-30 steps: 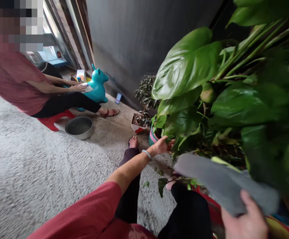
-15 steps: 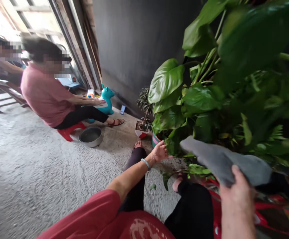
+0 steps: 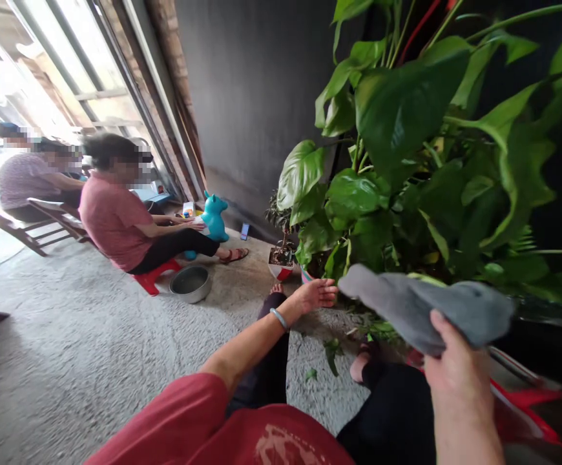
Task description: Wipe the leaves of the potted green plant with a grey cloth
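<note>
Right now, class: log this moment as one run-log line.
left hand: open, reaching toward big-leafed plant | right hand: holds grey cloth | seated person beside metal bowl

1. A right hand (image 3: 455,381) grips a grey cloth (image 3: 426,307) before a large-leafed potted plant (image 3: 407,168).
2. The left hand (image 3: 317,294), fingers spread, reaches toward the plant's lower leaves, a bangle (image 3: 280,318) on its wrist.
3. Far left, a person in pink (image 3: 116,219) sits on a red stool (image 3: 152,278) beside a metal bowl (image 3: 191,284) and teal toy (image 3: 213,216).
</note>
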Demonstrator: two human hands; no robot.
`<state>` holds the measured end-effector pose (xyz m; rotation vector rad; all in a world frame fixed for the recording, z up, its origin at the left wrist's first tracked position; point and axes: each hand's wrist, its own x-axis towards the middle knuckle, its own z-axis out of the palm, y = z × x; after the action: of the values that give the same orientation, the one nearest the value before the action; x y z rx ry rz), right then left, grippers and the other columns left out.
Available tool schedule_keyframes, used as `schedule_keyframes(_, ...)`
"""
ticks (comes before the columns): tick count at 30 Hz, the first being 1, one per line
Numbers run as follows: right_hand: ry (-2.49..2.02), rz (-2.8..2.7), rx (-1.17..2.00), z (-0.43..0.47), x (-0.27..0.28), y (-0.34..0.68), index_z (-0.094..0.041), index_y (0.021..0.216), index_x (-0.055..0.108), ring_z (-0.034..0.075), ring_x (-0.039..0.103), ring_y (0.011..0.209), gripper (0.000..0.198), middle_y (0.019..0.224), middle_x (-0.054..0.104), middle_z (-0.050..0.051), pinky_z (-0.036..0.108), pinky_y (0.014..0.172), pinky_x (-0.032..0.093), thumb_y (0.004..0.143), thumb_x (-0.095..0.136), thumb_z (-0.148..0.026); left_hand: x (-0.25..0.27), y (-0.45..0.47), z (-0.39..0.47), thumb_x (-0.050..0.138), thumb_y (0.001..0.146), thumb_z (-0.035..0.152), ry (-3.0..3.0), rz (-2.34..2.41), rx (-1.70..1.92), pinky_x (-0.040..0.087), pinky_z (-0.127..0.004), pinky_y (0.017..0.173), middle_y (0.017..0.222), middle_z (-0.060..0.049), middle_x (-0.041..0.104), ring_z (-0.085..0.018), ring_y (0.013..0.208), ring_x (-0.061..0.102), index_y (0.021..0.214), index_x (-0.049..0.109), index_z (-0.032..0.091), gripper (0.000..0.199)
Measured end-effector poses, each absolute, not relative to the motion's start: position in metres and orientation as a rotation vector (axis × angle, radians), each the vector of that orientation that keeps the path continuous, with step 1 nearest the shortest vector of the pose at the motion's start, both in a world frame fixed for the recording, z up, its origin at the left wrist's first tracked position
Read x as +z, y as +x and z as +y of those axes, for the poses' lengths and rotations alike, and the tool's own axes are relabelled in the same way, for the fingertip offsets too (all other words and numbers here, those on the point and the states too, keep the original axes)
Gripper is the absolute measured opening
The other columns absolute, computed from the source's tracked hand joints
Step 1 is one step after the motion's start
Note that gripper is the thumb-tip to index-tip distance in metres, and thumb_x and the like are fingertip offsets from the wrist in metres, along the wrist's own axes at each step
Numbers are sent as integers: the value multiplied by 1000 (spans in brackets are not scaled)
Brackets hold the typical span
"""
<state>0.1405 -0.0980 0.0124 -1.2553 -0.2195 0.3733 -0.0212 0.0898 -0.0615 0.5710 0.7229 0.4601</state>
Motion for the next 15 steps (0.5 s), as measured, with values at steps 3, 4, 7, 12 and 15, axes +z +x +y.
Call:
schedule_keyframes(3,-1254,-158,345,-60,25,145,-25,116,70,27,66,130,68,128,76,5,40,104,60,54,85,-48,-47,-14,79,70,91,27,705,728,449,56,-32,80,88,-5,76,-16,71,70,100,70,16,14)
schedule_keyframes(4,-1295,-137,404,-52,21,141,-23,109,71,29,69,124,65,120,78,6,41,99,62,50,85,-47,-43,-13,77,74,87,28,772,749,471,56,-31,78,86,-5,75,-15,69,69,97,71,16,16)
schedule_keyframes(7,-1398,-102,614,-54,-6,119,-20,85,70,35,74,98,55,86,76,8,46,78,65,39,88,-45,-25,-16,78,86,77,34,981,793,608,53,-27,69,78,-5,73,-13,63,64,86,71,15,26)
schedule_keyframes(12,-1460,-142,743,-105,-25,100,-19,84,73,31,73,82,61,78,75,6,40,67,61,35,93,-50,50,-32,63,94,69,52,1195,515,962,54,-27,74,84,-5,76,-13,72,66,87,74,15,46)
schedule_keyframes(15,-1487,-263,786,-124,-14,105,-18,95,78,32,73,87,65,88,78,8,39,70,62,39,98,-44,121,-54,14,93,75,51,1335,175,1155,57,-31,89,108,-7,80,-18,97,72,113,78,22,51)
